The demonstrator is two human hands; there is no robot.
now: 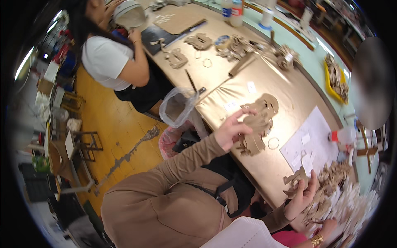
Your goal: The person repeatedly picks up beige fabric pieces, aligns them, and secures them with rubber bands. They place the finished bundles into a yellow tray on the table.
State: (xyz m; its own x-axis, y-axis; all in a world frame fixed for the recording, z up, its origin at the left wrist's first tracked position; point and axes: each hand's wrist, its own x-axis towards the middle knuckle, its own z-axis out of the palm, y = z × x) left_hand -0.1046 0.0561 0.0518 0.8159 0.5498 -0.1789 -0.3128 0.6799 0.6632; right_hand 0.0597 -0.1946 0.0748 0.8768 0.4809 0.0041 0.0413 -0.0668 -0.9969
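My left hand is at the table's near side with its fingers apart, right beside a stack of brown cut-out pieces. Whether a fingertip touches the topmost piece I cannot tell. Farther right, my right hand pinches a curved brown cut-out piece with openings in it. That piece is held up near the corner of a white sheet. Beyond my right hand lies a large heap of similar brown pieces, mixed with white ones.
A rubber band lies by the stack. A clear plastic bag hangs at the table edge. At the far left a co-worker holds a pale container. Another person's braceleted hand is at the heap. A bottle stands right.
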